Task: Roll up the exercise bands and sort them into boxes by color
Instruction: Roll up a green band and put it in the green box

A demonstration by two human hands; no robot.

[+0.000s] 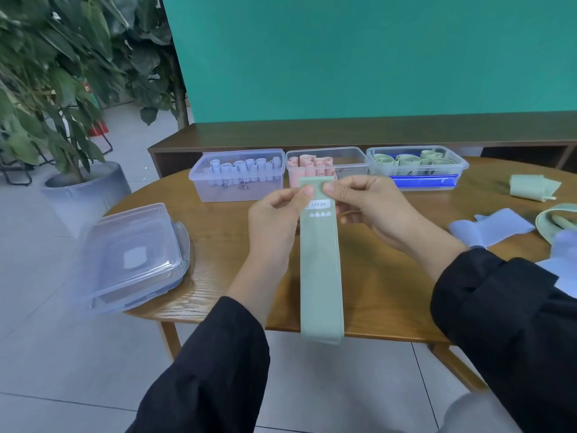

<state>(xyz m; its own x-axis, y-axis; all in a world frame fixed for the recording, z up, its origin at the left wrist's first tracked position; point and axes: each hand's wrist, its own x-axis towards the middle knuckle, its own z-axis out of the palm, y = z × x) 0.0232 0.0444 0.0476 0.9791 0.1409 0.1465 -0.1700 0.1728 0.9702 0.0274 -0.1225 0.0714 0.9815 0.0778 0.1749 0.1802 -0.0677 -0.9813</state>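
A long pale green exercise band (320,270) hangs flat in front of me, its lower end past the table's near edge. My left hand (276,217) pinches its top left corner and my right hand (365,201) pinches its top right corner. A white "HEAVY" label sits near the top. Behind stand three clear boxes: one with blue rolls (237,182), one with pink rolls (340,157), one with green rolls (418,167).
Loose green bands (534,187) and blue bands (493,226) lie at the table's right. Stacked clear lids (131,257) sit at the left edge of the round wooden table (218,245). A potted plant (62,89) stands on the floor to the left.
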